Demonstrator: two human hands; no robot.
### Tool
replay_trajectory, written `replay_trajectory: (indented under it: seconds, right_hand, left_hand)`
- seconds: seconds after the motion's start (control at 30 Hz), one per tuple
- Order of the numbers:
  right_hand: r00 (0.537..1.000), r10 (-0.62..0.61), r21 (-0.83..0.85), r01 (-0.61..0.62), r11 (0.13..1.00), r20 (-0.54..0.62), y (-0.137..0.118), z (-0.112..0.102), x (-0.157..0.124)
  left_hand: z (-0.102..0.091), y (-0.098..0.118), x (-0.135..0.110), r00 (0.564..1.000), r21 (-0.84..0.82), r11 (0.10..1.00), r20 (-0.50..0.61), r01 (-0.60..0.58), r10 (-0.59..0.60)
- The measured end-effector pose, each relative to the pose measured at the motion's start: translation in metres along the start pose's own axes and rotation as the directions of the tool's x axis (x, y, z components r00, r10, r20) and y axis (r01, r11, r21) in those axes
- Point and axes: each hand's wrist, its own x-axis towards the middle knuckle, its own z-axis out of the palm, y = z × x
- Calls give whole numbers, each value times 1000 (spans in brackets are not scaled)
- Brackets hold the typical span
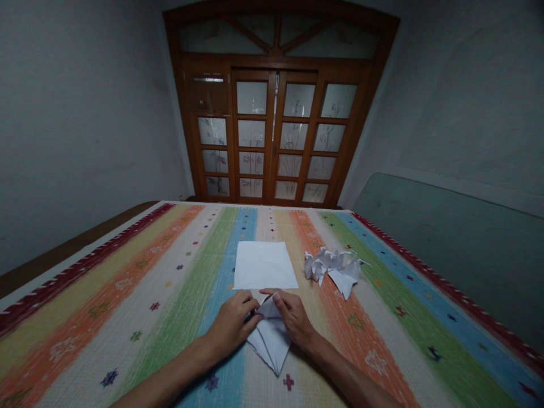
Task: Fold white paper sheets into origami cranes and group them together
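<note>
A partly folded white paper (271,340) lies on the striped cloth in front of me, its point toward me. My left hand (233,324) presses on its left upper edge with curled fingers. My right hand (293,318) rests on its right side, fingertips pinching a flap near the top. Just beyond the hands lies a flat square sheet of white paper (264,264). To the right of that sheet sit several finished folded paper figures (335,267).
A striped multicoloured cloth (127,294) covers the surface. A wooden door with frosted glass panes (276,136) stands at the far end. A green padded panel (446,243) leans along the right wall.
</note>
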Motion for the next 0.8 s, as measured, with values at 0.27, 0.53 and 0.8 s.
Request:
replay_trajectory:
  seconds: [0.27,0.53,0.8]
  right_hand:
    - [992,44,-70,-36,997,115,4,3,0]
    - [995,68,-132,-59,989,68,4,2,0]
    - [992,113,-192,-101,976,52,4,3,-2]
  left_hand:
    - [1,-1,1,1000,3,1000,-8,-11,11]
    - [-1,-5,1,999,-120,992,-24,42,-45]
    - [1,-2,0,997,-101,992,-12,69,-70]
